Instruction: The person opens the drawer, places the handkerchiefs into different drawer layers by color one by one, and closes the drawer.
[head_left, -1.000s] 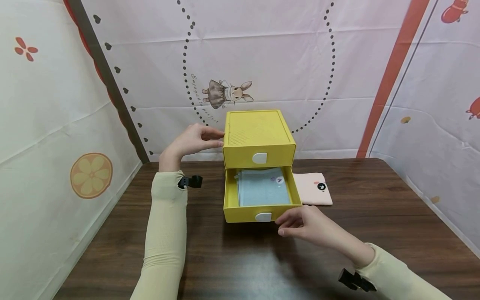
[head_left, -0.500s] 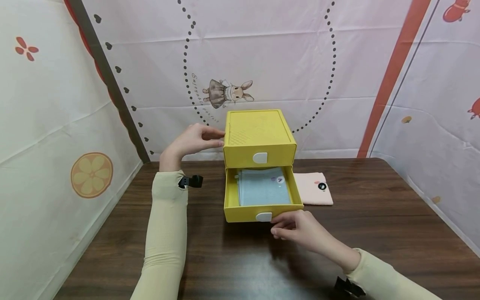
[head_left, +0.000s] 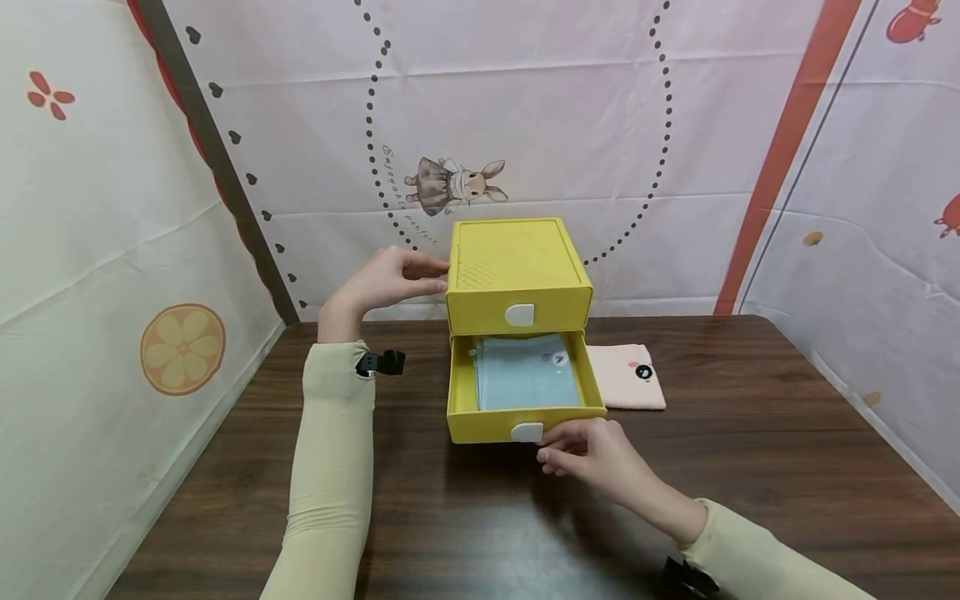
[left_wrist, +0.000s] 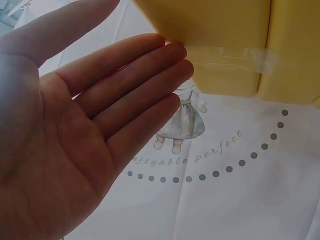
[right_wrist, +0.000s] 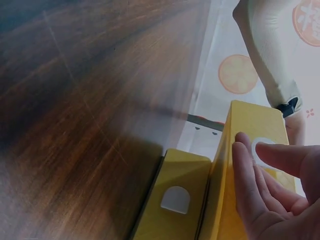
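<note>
A yellow drawer cabinet (head_left: 517, 258) stands mid-table with a drawer (head_left: 487, 427) pulled out below its top one. Inside that drawer lies a folded light blue cloth (head_left: 528, 375) with a small round patch. My left hand (head_left: 384, 277) touches the cabinet's upper left side with its fingertips; in the left wrist view its fingers are straight. My right hand (head_left: 596, 454) is at the pulled-out drawer's front, fingertips by the right edge of its white tab (head_left: 527, 432). In the right wrist view, thumb and fingers are apart, the thumb tip over the tab (right_wrist: 265, 150).
A folded pink cloth (head_left: 626, 377) lies on the dark wooden table (head_left: 750, 433), right of the drawer. The right wrist view shows another yellow drawer front (right_wrist: 175, 200) beneath the pulled-out one. Printed fabric (head_left: 525, 108) hangs behind the table and along both sides.
My right hand has shifted left along the drawer front, to the white tab. The left hand stays against the cabinet's side. The drawer shows no clear movement.
</note>
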